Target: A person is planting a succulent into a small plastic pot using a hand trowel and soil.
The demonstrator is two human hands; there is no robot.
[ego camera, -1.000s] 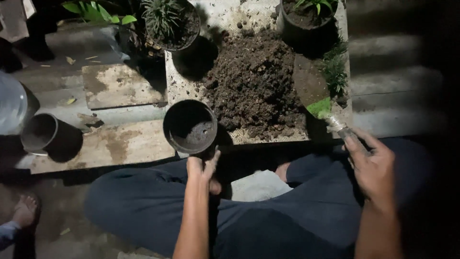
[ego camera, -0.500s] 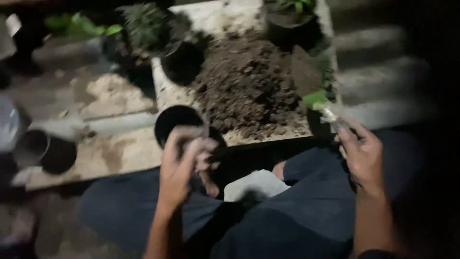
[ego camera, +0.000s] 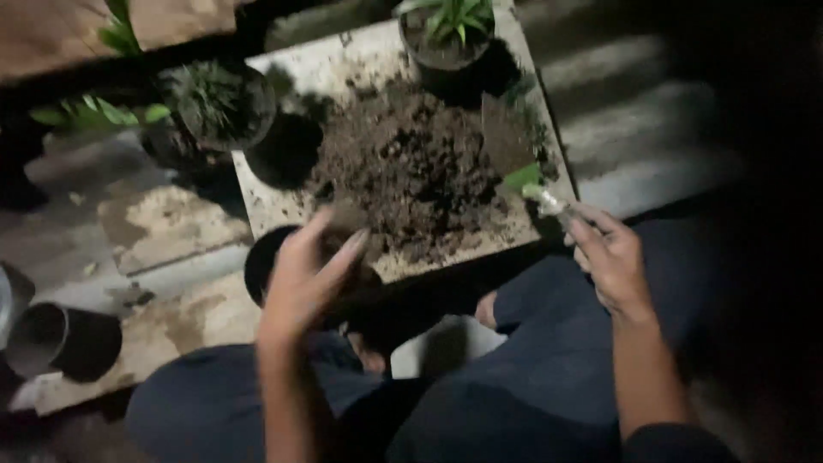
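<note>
Far left, low in the frame: an empty dark pot (ego camera: 62, 341) lies tipped on its side on the stained concrete ledge (ego camera: 163, 225), well apart from both of your hands. Above it, leafy green plants (ego camera: 103, 111) and a spiky plant in a round black pot (ego camera: 214, 107). Moving right, your left hand (ego camera: 304, 279) is raised with the wrist bent, palm turned inward, fingers (ego camera: 343, 253) released and loosely spread; it is blurred, but nothing shows in its grasp. Directly behind and just beyond it sits the small black pot (ego camera: 261, 266), upright, its mouth partly hidden by your hand; I cannot tell whether your fingertips touch its rim. This pot stands at the near left corner of the pale slab (ego camera: 283, 206), touching or just beside its edge. On the slab, up and to the right of your left fingers, lies the soil heap (ego camera: 411, 171); a potted green plant (ego camera: 450, 34) stands at the slab's far edge. Further right, your right hand (ego camera: 613, 261) is clenched around the handle of a trowel (ego camera: 514, 146); the tool's long axis runs from your fingers up and leftward, blade resting at the heap's right flank. Your right forearm comes up from below, over your knee. Your left hand is the nearer one to the small pot; your right is nearer to the soil.
</note>
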